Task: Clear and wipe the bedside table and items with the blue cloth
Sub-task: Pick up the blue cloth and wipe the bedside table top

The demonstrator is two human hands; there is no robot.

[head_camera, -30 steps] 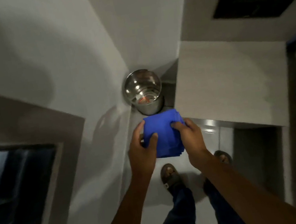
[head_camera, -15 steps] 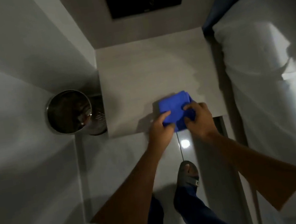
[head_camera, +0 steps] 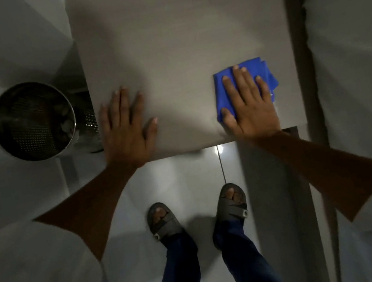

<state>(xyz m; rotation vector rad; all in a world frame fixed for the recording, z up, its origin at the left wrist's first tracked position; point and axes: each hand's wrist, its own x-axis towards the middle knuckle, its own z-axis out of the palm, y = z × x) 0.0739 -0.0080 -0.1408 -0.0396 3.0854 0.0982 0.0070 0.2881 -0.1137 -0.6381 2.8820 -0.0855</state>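
Note:
The bedside table [head_camera: 177, 44] has a bare grey top that fills the upper middle of the view. The folded blue cloth [head_camera: 220, 91] lies near the table's front right corner. My right hand [head_camera: 248, 104] presses flat on the cloth, fingers spread, covering most of it. My left hand [head_camera: 124, 128] rests palm down on the table's front left edge, fingers apart, holding nothing. No other items are on the table top.
A perforated metal bin [head_camera: 28, 136] with some rubbish inside stands on the floor left of the table, close to my left hand. A white bed [head_camera: 353, 65] runs along the right side. My sandalled feet [head_camera: 163, 220] stand on the glossy floor in front.
The view swung down onto the table. Both hands held the cloth before; the left hand has let go and lies flat at the left, and the right hand has moved the cloth rightwards.

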